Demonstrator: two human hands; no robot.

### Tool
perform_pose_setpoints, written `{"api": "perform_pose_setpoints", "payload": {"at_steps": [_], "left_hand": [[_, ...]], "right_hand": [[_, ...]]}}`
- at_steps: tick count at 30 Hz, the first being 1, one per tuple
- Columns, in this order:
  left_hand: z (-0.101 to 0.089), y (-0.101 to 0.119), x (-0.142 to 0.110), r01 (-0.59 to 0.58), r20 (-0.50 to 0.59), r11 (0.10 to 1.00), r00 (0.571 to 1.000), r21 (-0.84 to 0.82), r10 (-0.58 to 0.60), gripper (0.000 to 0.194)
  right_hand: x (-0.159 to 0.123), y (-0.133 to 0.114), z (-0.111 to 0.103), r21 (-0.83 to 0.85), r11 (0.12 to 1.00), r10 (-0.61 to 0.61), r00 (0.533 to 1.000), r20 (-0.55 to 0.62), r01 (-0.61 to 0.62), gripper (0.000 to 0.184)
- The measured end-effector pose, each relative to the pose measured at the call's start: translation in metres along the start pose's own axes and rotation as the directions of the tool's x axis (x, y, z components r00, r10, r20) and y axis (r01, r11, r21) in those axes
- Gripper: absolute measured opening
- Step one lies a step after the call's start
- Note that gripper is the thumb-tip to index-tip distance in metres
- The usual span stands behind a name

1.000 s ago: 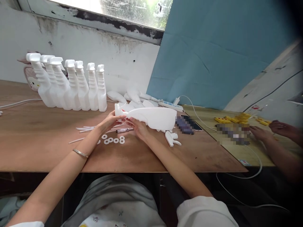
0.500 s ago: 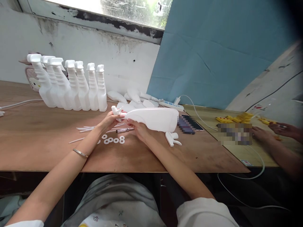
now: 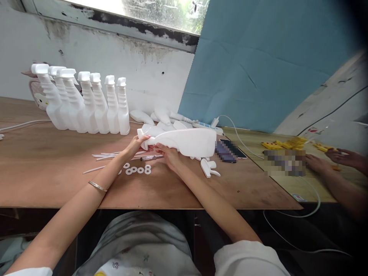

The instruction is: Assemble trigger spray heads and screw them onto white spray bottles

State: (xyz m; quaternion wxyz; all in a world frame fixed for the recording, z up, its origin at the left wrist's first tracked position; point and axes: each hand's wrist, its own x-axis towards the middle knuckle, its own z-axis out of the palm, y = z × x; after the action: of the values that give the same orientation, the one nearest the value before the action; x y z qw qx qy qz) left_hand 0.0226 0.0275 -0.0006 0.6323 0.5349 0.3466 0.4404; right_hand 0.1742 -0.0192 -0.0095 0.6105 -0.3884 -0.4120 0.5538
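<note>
A white plastic bottle [image 3: 195, 142] lies level in the air above the table, its neck toward the left and its base toward the right. My right hand [image 3: 170, 156] is closed around the bottle near its neck from below. At the neck end, my left hand [image 3: 137, 145] grips a white trigger spray head [image 3: 140, 133], whose trigger points downward. The fingers partly hide the joint between head and neck. Below my hands lie a screwdriver-like tool [image 3: 148, 157], thin white tubes [image 3: 105, 156] and several white ring washers [image 3: 140, 170]. Another trigger spray head [image 3: 206, 168] lies on its side to the right.
Several bottles with spray heads [image 3: 95, 103] stand in a row at the back left. Loose white bottles [image 3: 162, 115] lie behind my hands beside a power strip [image 3: 201, 125]. Phones [image 3: 230, 149] lie to the right. Another person's hands [image 3: 319, 163] are near yellow pieces [image 3: 297, 142].
The spray head in my left hand has turned on the neck: its trigger pointed up before and points down now. My right hand keeps its hold on the bottle, which has barely moved.
</note>
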Motion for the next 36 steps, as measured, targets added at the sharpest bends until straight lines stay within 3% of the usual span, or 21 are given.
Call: {"api": "perform_pose_setpoints", "payload": {"at_steps": [3, 9, 22, 26, 29, 36], "left_hand": [[-0.0004, -0.0002, 0.0005, 0.021, -0.041, 0.999, 0.999, 0.03, -0.02, 0.038], [-0.001, 0.0034, -0.0019, 0.009, 0.052, 1.0, 0.999, -0.025, -0.008, 0.037], [-0.0012, 0.0039, -0.0025, 0.057, 0.09, 0.992, 0.995, -0.112, -0.047, 0.03], [0.0016, 0.0025, -0.0004, 0.079, 0.024, 0.993, 0.997, -0.087, -0.078, 0.028], [0.0013, 0.0004, 0.0008, 0.045, -0.004, 0.996, 0.999, -0.079, -0.046, 0.03], [-0.0013, -0.0004, -0.0018, -0.035, 0.067, 0.987, 0.997, -0.16, 0.046, 0.042]], "right_hand": [[-0.0008, -0.0008, 0.0005, -0.006, 1.0, 0.002, 1.0, 0.002, -0.002, 0.021], [0.0005, 0.0012, -0.0029, -0.037, 0.999, -0.001, 0.996, 0.092, 0.005, 0.024], [-0.0022, -0.0041, -0.0021, 0.003, 1.0, 0.003, 0.995, 0.104, -0.003, 0.015], [-0.0033, -0.0039, -0.0007, -0.001, 0.999, 0.032, 0.992, 0.12, -0.032, 0.013], [-0.0038, -0.0043, 0.0, -0.03, 0.999, 0.04, 0.99, 0.135, -0.036, 0.014], [-0.0011, -0.003, -0.0022, -0.014, 1.0, 0.021, 0.996, 0.084, -0.02, 0.018]]}}
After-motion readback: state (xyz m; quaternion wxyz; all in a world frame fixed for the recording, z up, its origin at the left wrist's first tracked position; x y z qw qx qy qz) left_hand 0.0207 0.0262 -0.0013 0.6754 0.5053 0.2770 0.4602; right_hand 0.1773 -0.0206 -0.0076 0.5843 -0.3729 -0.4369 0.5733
